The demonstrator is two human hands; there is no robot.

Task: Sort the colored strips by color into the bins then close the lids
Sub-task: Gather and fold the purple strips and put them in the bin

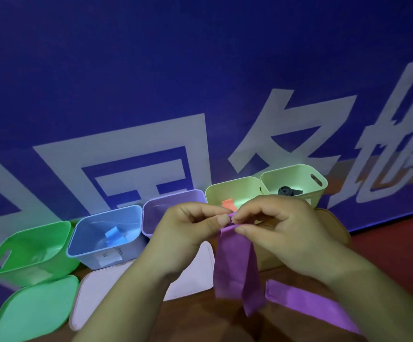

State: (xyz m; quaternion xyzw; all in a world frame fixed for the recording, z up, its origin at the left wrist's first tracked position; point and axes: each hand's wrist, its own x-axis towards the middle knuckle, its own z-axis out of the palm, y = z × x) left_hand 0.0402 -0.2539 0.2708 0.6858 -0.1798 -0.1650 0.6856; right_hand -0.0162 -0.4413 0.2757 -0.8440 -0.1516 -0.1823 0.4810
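My left hand point(188, 230) and my right hand point(282, 233) both pinch the top of a folded purple strip point(237, 267), which hangs in front of the purple bin point(173, 197). Another purple strip point(309, 302) lies on the table at the lower right. Five open bins stand in a row: green point(28, 248), blue point(102, 218) with a blue strip point(114, 236), purple, a pale yellow bin point(232, 186) with an orange strip point(229, 204), and a second pale yellow bin point(296, 174) holding a dark strip point(289, 191).
A green lid point(33, 309) lies in front of the green bin. Two pale pink lids point(97, 287) point(195, 272) lie in front of the blue and purple bins. A blue banner with large white characters point(200, 95) stands right behind the bins.
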